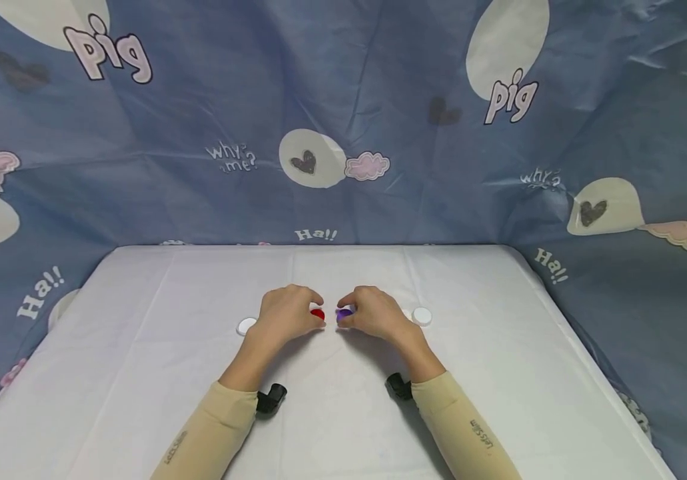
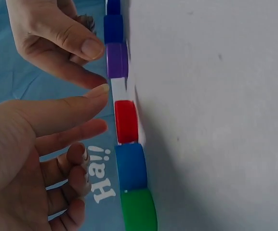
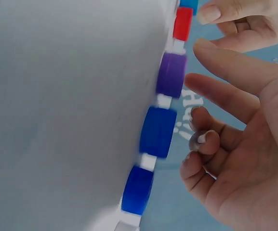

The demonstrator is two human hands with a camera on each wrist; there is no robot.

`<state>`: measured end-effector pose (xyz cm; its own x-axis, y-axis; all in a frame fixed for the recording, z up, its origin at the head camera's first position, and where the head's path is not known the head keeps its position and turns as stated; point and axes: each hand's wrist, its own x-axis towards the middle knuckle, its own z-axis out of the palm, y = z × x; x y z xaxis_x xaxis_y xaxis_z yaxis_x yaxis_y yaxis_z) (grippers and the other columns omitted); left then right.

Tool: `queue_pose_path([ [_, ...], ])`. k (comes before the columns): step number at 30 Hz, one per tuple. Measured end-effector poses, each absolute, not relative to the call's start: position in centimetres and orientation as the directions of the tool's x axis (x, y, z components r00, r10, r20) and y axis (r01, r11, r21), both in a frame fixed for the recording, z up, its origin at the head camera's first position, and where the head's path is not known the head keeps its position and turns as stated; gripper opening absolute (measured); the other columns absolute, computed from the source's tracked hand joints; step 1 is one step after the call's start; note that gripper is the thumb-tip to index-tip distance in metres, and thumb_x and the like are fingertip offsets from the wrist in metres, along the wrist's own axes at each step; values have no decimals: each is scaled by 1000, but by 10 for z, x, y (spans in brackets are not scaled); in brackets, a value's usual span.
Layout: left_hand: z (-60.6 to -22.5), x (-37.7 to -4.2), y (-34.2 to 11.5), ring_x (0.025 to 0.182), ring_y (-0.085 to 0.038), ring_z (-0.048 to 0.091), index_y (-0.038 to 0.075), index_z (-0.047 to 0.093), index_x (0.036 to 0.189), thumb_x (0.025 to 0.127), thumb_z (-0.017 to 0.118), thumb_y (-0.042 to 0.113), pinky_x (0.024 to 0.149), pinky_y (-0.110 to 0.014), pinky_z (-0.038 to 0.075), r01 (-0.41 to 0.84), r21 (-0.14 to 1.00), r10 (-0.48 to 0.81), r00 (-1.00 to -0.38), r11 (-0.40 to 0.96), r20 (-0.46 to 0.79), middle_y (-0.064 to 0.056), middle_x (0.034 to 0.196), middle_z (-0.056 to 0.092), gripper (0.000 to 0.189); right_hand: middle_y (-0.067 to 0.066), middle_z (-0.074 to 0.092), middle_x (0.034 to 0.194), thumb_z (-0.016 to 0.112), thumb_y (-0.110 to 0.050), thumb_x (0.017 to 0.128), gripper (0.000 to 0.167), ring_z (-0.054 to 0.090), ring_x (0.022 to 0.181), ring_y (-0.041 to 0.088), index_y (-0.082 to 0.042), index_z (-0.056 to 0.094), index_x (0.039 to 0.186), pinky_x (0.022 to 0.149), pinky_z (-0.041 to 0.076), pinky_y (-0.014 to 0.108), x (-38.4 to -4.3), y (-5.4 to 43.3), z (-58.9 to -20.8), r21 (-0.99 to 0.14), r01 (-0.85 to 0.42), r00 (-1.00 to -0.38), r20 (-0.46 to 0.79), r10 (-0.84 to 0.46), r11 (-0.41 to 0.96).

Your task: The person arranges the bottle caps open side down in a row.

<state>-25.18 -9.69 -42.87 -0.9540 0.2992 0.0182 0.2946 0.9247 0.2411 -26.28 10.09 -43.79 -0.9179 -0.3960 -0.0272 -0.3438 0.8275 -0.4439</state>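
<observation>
My left hand point(image 1: 289, 311) is at the middle of the table, thumb and index finger parted around a short round red piece point(image 2: 126, 121). In the left wrist view their tips are just off the red piece. Opposite it, my right hand point(image 1: 378, 311) has its thumb and index finger spread over a similar purple piece point(image 3: 171, 75). The right index fingertip is right at the purple piece's edge. A small gap separates the red and purple pieces. Under the left hand, a blue piece point(image 2: 131, 167) and a green piece point(image 2: 139, 210) continue the row.
Past the purple piece stand two dark blue pieces point(image 3: 158, 132). White discs lie outside the hands, one on the left point(image 1: 246, 326) and one on the right point(image 1: 421, 316). A white cloth point(image 1: 331, 413) covers the table, and a blue printed curtain point(image 1: 199, 200) hangs behind.
</observation>
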Motion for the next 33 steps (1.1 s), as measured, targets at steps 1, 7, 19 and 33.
queue_pose_path([
  [1,-427,-251,-99,105,-26,69,30,76,112,76,82,41,70,-43,53,291,241,296,-955,926,16,-1,115,74,38,-3,73,103,82,-33,78,36,61,89,10,-22,77,113,73,49,30,-263,98,-438,-447,-347,-916,-27,-400,825],
  [7,-427,-246,-107,102,-27,69,26,76,111,76,82,38,68,-42,52,288,246,292,-956,925,23,-2,113,75,38,-2,68,94,83,-32,78,38,56,79,10,-22,76,114,68,46,28,-262,84,-437,-445,-333,-920,-40,-390,831],
  [19,-425,-248,-112,93,-26,69,25,77,107,75,85,37,63,-40,51,283,246,290,-957,927,5,-1,106,75,35,3,73,103,83,-29,78,32,64,90,17,-19,78,108,72,52,35,-257,63,-436,-359,-388,-908,-10,-419,849],
  [33,-435,-250,-108,76,-16,66,27,80,88,73,86,34,52,-34,43,323,213,320,-946,922,49,6,88,75,18,1,73,100,83,-24,78,25,59,84,13,-19,79,101,71,50,32,-258,60,-437,-376,-393,-903,-18,-430,840],
])
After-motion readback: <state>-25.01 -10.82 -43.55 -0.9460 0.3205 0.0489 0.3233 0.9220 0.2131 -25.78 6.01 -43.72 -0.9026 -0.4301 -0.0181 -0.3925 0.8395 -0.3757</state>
